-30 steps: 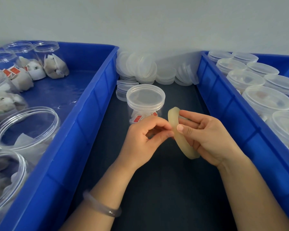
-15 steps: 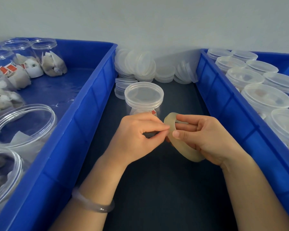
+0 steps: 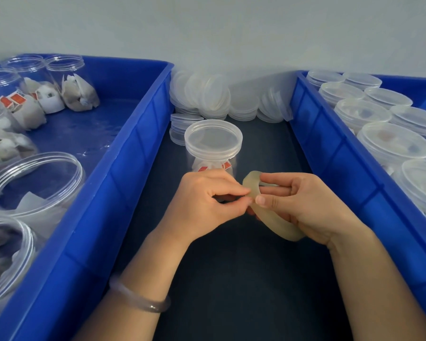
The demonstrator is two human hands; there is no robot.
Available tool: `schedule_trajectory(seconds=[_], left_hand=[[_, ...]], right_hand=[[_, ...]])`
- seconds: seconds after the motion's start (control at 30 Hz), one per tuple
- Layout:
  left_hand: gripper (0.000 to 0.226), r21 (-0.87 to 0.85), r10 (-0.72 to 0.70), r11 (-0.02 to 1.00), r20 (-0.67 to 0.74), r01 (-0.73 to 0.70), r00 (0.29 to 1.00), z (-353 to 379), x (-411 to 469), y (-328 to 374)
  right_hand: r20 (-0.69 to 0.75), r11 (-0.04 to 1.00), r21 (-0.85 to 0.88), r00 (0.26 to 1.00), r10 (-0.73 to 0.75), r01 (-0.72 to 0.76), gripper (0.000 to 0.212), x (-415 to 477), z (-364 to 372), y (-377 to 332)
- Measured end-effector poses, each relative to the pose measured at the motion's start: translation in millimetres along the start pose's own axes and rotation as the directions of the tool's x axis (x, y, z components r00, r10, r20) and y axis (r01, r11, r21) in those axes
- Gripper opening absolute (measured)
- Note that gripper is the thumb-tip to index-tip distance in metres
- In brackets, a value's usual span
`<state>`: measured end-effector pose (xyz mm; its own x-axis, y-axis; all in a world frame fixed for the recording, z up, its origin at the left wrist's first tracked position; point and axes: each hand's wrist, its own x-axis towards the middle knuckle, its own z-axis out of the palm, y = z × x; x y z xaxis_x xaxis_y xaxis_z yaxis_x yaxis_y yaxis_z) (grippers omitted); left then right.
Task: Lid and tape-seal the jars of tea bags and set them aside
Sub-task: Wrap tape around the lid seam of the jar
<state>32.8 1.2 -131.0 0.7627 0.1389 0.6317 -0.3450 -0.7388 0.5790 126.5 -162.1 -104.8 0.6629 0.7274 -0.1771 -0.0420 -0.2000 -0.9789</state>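
A lidded jar of tea bags (image 3: 213, 143) awaits its seal toward the table's (image 3: 231, 279) far edge, between blue bins (image 3: 123, 193), just beyond the roll of tape (image 3: 278, 228) gripped by the right hand (image 3: 312, 207) while the left hand (image 3: 202, 205) pinches its end, which likely needs peeling cleanly first.

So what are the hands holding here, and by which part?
The tape roll: the right hand grips it, fingers through its core; the left hand pinches its outer face, probably the tape end.
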Motion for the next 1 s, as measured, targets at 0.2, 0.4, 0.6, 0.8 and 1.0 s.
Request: schedule_trajectory(seconds=[0.2, 0.4, 0.6, 0.8, 1.0], left_hand=[[0.007, -0.003, -0.009, 1.0, -0.014, 0.009, 1.0, 1, -2, 1], [0.008, 0.012, -0.036, 0.999, -0.051, 0.037, 0.998, 9, -1, 1], [0.011, -0.089, -0.069, 0.994, -0.132, 0.058, 0.989, 12, -3, 1], [0.017, -0.215, -0.187, 0.963, -0.093, 0.164, 0.978, 10, -4, 3], [0.004, -0.004, -0.109, 0.994, -0.022, 0.109, 0.994, 20, -7, 9]], right_hand=[[-0.008, 1.0, 0.001, 1.0, 0.013, -0.013, 0.056, 0, 1, -1], [-0.118, 0.991, -0.12, 0.992, 0.04, -0.054, 0.101, 2, 3, 1], [-0.114, 1.0, -0.017, 0.993, 0.016, -0.018, 0.094, 2, 3, -1], [-0.104, 0.998, -0.053, 0.994, -0.046, 0.04, 0.093, -1, 2, -2], [-0.181, 0.986, -0.161, 0.98, -0.08, 0.05, 0.101, 0, 3, -2]])
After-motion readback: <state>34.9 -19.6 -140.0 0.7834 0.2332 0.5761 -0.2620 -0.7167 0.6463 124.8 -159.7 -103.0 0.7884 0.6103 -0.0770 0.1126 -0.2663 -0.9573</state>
